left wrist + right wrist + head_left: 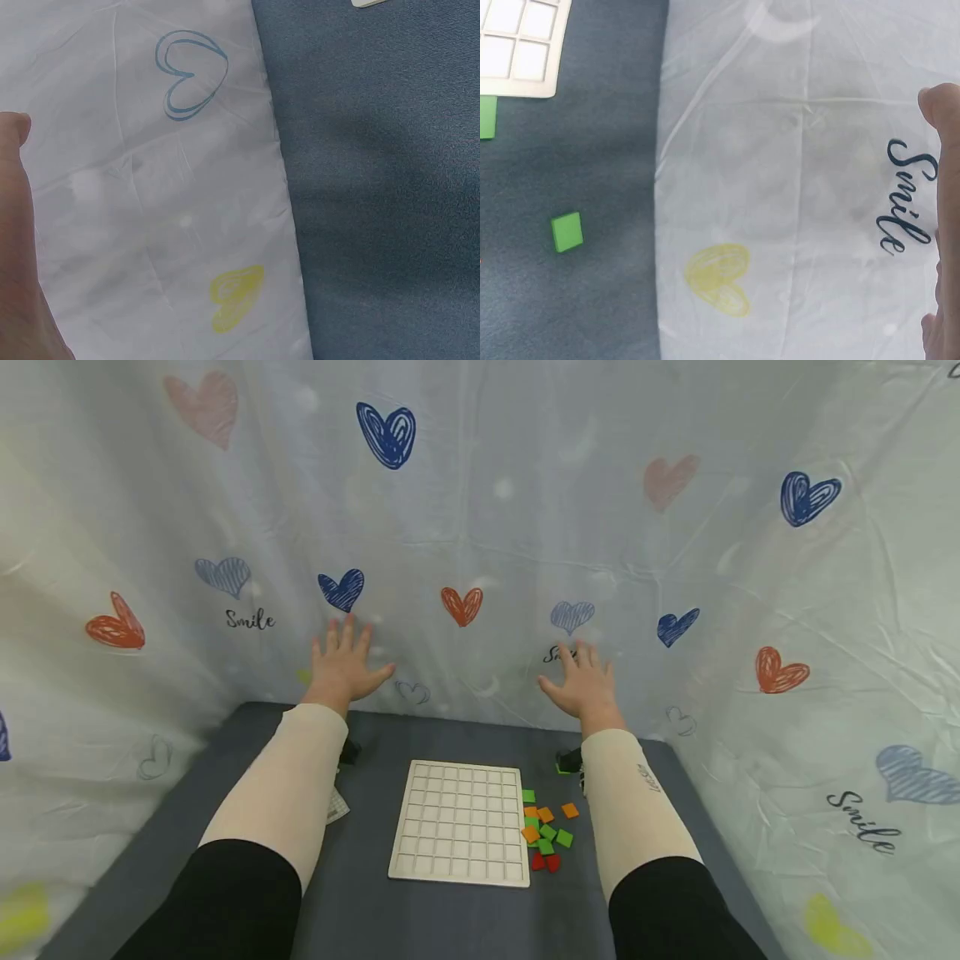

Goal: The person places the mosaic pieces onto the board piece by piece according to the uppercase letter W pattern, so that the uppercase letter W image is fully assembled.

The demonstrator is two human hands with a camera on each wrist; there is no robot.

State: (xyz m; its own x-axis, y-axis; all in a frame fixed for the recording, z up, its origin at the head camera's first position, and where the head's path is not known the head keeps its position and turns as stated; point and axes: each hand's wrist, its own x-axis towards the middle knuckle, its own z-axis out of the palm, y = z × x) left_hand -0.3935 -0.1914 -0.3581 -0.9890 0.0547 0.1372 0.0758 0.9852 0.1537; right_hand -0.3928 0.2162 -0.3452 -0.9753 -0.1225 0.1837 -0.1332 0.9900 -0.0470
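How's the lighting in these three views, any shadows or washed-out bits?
Right wrist view: the pale board has squares bright enough to look nearly washed out; left wrist view: soft, faint shading crosses the table, which looks bluer than in the head view; head view: light looks diffuse, and the small tiles show little surface detail.

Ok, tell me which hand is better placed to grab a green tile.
Probably the right hand: most green tiles lie on its side of the board, while the left hand would have to reach across. Both look empty.
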